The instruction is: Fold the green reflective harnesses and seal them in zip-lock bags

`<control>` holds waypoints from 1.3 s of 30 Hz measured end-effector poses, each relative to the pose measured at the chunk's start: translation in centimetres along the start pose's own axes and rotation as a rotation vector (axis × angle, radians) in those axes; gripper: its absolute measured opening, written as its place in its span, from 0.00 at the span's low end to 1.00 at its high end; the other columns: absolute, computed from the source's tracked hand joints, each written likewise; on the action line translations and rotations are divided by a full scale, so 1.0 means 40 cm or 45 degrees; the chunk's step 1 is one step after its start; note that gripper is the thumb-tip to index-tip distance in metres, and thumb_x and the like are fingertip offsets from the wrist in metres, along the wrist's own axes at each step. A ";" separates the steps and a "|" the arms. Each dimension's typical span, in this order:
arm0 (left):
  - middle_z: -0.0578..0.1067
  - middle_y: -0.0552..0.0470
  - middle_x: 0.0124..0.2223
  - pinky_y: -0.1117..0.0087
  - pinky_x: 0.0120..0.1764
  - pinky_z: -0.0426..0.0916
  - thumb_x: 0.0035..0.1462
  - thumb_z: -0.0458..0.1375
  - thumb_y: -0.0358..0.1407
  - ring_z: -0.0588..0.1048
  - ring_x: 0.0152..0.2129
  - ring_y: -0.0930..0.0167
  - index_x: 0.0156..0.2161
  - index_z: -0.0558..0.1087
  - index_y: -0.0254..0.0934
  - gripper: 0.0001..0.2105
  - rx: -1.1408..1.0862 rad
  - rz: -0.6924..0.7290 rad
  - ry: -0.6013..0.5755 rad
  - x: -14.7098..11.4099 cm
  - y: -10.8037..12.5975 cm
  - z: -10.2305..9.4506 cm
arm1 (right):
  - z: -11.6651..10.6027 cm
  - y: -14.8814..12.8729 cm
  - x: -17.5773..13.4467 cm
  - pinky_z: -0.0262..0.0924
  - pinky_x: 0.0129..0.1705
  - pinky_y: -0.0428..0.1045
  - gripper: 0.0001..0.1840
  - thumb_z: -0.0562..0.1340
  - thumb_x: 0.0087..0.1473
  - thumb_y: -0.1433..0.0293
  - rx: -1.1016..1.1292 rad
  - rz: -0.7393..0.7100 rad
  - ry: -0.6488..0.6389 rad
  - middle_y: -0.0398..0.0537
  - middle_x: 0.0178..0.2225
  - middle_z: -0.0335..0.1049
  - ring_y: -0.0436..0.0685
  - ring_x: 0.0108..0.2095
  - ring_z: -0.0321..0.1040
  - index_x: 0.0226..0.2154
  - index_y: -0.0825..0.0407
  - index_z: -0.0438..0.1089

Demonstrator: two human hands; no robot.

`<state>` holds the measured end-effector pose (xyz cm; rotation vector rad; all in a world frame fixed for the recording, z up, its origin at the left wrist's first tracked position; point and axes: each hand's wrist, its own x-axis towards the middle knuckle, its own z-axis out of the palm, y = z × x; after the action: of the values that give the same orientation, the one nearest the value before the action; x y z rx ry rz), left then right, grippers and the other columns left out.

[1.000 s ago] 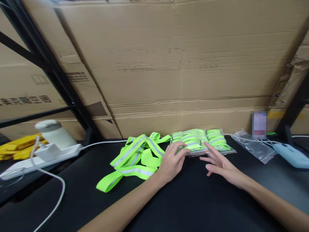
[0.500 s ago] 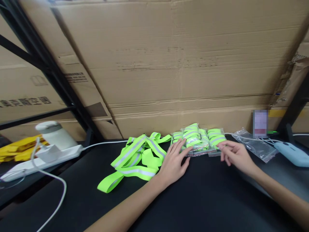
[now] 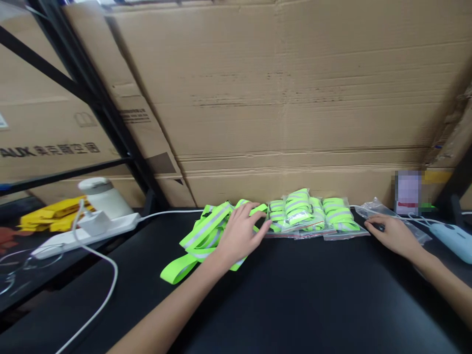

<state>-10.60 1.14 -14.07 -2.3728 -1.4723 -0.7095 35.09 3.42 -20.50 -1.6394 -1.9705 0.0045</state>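
Observation:
My left hand [image 3: 241, 231] lies over a loose heap of neon-yellow reflective straps [image 3: 206, 233], fingers apart and curved down onto it. To its right sit several clear zip bags [image 3: 298, 211] with rolled neon straps inside, close against the cardboard. The rightmost packed bag [image 3: 339, 216] lies flat beside them. My right hand [image 3: 393, 233] is just right of that bag, low over the table, at a crumpled clear plastic bag [image 3: 418, 236]. Its fingers are curled together; whatever is between the fingertips is hidden.
A cardboard wall [image 3: 280, 108] closes off the back of the black table [image 3: 287, 295]. On the left are a white power strip [image 3: 121, 225], a white bottle [image 3: 110, 199], yellow packets [image 3: 55, 214] and a trailing cable [image 3: 112, 275]. A light-blue device [image 3: 452, 238] lies at the right.
My left hand has moved left from the bagged straps onto the loose heap. My right hand has moved right, away from the rightmost packed bag to the clear plastic. The view has shifted slightly.

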 end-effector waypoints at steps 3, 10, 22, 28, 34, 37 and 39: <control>0.74 0.38 0.56 0.50 0.57 0.65 0.68 0.51 0.47 0.69 0.56 0.52 0.46 0.79 0.37 0.19 0.196 -0.142 0.069 0.018 -0.071 -0.023 | 0.005 -0.003 0.000 0.69 0.54 0.62 0.21 0.57 0.58 0.55 -0.021 -0.032 -0.038 0.53 0.47 0.82 0.70 0.51 0.77 0.36 0.48 0.82; 0.78 0.28 0.52 0.48 0.48 0.68 0.67 0.35 0.59 0.76 0.50 0.42 0.53 0.75 0.30 0.38 0.186 -0.854 -0.280 0.018 -0.238 -0.055 | 0.016 0.003 0.005 0.66 0.58 0.65 0.26 0.51 0.62 0.59 -0.025 -0.041 -0.040 0.57 0.51 0.79 0.70 0.54 0.75 0.46 0.54 0.80; 0.77 0.40 0.43 0.59 0.44 0.72 0.53 0.62 0.44 0.78 0.42 0.52 0.42 0.74 0.36 0.15 0.138 -0.652 -0.124 0.017 -0.216 -0.041 | 0.018 -0.021 -0.002 0.67 0.57 0.63 0.22 0.54 0.63 0.58 0.092 -0.028 0.077 0.54 0.51 0.80 0.68 0.53 0.76 0.45 0.51 0.78; 0.71 0.39 0.46 0.55 0.53 0.72 0.63 0.55 0.37 0.74 0.48 0.54 0.40 0.69 0.35 0.06 0.075 -0.262 0.574 0.018 -0.160 -0.051 | -0.001 -0.060 0.000 0.69 0.50 0.62 0.21 0.54 0.64 0.56 0.133 0.025 0.253 0.56 0.47 0.80 0.69 0.48 0.76 0.43 0.51 0.77; 0.74 0.41 0.56 0.51 0.64 0.67 0.62 0.50 0.21 0.63 0.66 0.55 0.40 0.73 0.37 0.13 -0.075 0.484 0.348 -0.009 -0.008 -0.001 | -0.031 -0.178 -0.021 0.60 0.59 0.65 0.16 0.56 0.66 0.60 0.152 -0.255 0.547 0.58 0.50 0.74 0.68 0.54 0.70 0.46 0.48 0.75; 0.75 0.41 0.59 0.56 0.62 0.70 0.63 0.49 0.18 0.59 0.69 0.57 0.38 0.74 0.36 0.15 -0.115 0.815 0.194 -0.027 0.076 0.032 | -0.032 -0.254 -0.053 0.60 0.59 0.65 0.12 0.58 0.66 0.65 0.219 -0.477 0.464 0.58 0.53 0.72 0.68 0.55 0.69 0.48 0.48 0.74; 0.74 0.41 0.61 0.58 0.63 0.69 0.61 0.49 0.17 0.57 0.70 0.58 0.41 0.75 0.36 0.16 -0.164 0.922 0.035 -0.036 0.118 0.042 | -0.027 -0.296 -0.075 0.61 0.59 0.65 0.14 0.58 0.66 0.67 0.287 -0.569 0.317 0.57 0.55 0.71 0.68 0.57 0.67 0.52 0.47 0.72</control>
<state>-6.48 -1.32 -16.10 -2.6985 -0.4750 -0.6410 25.11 -2.62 -16.69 -0.9844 -2.0137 -0.1364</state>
